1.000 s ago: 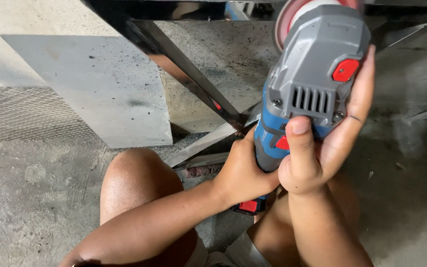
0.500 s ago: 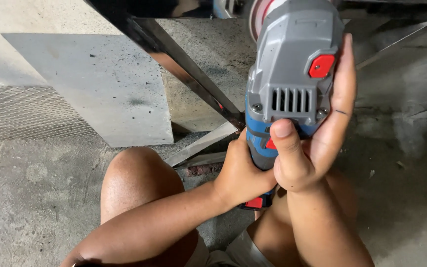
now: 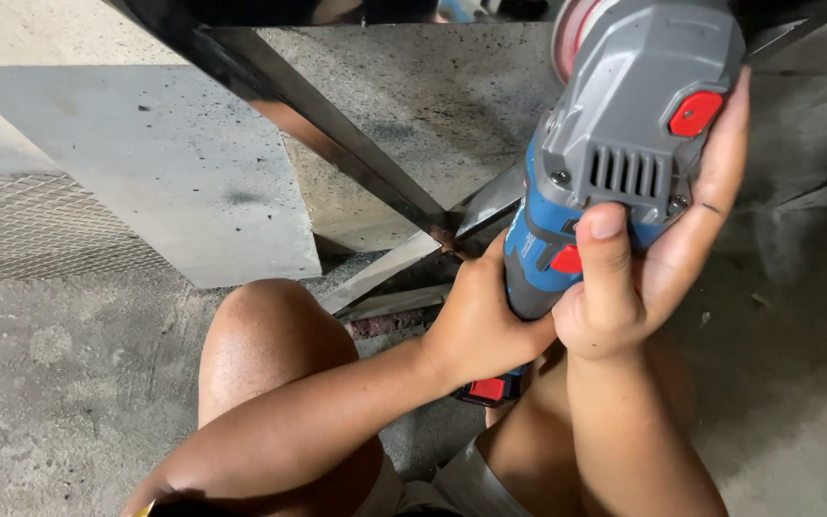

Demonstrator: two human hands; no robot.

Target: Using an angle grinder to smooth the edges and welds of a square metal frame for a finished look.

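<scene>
Both my hands grip the angle grinder (image 3: 614, 182): left hand (image 3: 476, 325) wrapped round its blue body, right hand (image 3: 643, 278) under the head, disc apparently at the steel frame (image 3: 337, 144); steady pressure needed.

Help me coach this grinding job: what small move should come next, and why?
Probably ease the grinder forward so its disc meets the dark steel frame. Both hands grip it, left hand low on the blue handle, right hand by the grey head, and the disc sits at the picture's top edge, contact unclear.
</scene>
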